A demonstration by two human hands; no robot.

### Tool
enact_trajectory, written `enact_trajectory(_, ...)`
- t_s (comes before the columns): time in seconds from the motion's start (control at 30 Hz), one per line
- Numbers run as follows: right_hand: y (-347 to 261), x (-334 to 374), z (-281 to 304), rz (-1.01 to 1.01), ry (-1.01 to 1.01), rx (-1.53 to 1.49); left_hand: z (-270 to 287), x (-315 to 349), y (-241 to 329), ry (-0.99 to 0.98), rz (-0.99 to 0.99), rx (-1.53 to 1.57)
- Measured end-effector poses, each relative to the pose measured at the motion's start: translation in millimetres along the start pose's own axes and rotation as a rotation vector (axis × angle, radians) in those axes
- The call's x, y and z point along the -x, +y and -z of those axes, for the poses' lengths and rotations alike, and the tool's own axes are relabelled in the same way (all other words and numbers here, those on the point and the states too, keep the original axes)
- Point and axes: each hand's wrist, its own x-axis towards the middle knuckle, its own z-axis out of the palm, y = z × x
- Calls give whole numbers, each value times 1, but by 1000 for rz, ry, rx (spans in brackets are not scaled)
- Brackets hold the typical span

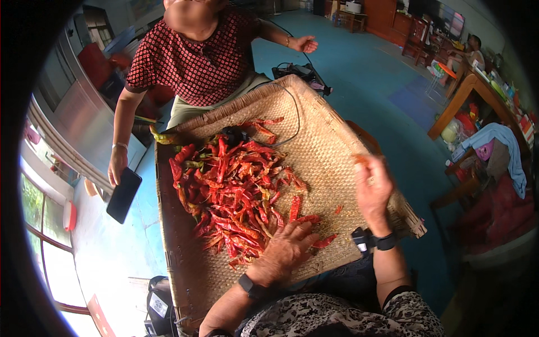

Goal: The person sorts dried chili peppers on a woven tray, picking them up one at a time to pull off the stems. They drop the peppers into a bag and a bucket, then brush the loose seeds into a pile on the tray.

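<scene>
Black-and-cream patterned clothing [342, 315] fills the near edge, below the wearer's left grip [285, 248], which rests palm-down on the near side of the heap, fingers loosely spread and unclenched; what lies beneath the palm is hidden. The right grip [374, 192] is raised over the tray's right side, fingers curled and blurred, so I cannot tell whether anything is pinched there. Slender, wrinkled red peppers [236, 185] lie heaped in the left and middle of the large, straw-coloured woven tray [323, 140]. Handling looks far from finished: most peppers lie in one tangled heap, a few sit loose toward its right, and no second heap shows on the mostly bare right part. Beyond, a co-worker in a red-dotted dark shirt [191, 62] holds a flat black phone [124, 195]. Farther back stretches the blue-green floor [359, 95].
</scene>
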Motion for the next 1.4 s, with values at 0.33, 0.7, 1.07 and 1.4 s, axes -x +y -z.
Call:
enact_trajectory(0.33,24,-13,14,-150,-270,121,-18,-7,-12,139,0,-220)
enact_trajectory(0.7,-36,58,-38,21,-956,-261,-15,-2,-24,517,478,521)
enact_trajectory(1.07,-27,73,-50,-327,-905,-369,-20,5,-26,466,563,747)
enact_trajectory(1.4,-18,12,2,-130,-77,-147,-24,10,-27,428,644,864)
